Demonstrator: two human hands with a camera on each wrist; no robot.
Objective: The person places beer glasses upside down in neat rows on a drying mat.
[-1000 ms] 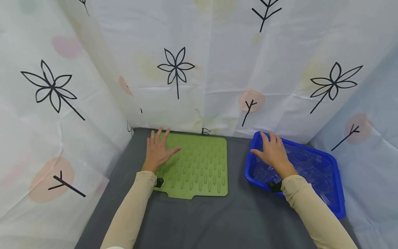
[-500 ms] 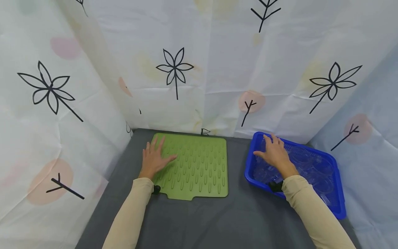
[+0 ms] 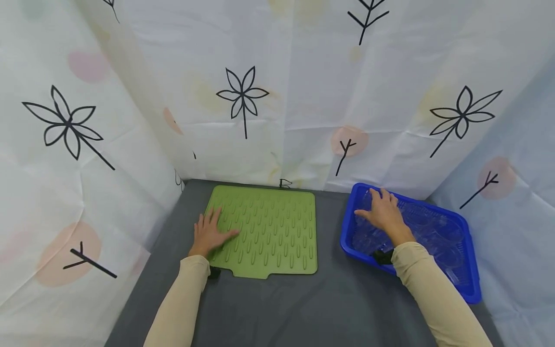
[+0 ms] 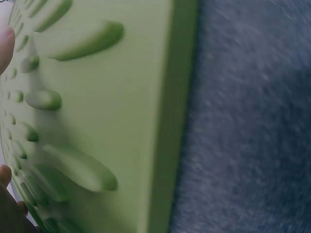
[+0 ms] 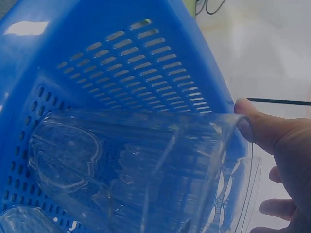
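A green ribbed drying mat (image 3: 273,226) lies flat at the back left of the grey cloth. My left hand (image 3: 209,237) hovers over its left side, fingers spread and thumb pointing right. The left wrist view has the mat's raised ridges and thick edge close up, with the thumb (image 4: 5,46) at the border. To the right stands a blue perforated basket (image 3: 345,236) holding several clear items. My right hand (image 3: 386,216) reaches over its back left part, fingers loosely bent. In the right wrist view, the thumb is right at the rim of a clear plastic cup (image 5: 160,155) lying sideways; the fingers stand apart from it.
Grey cloth (image 3: 269,308) covers the table, with a strip between mat and basket. White printed curtains (image 3: 299,111) close in the back and both sides. Another clear piece (image 5: 24,221) lies lower in the basket.
My left hand has drawn back toward me and slightly left over the mat. The right hand has shifted a little to the right above the basket, its fingers bending more.
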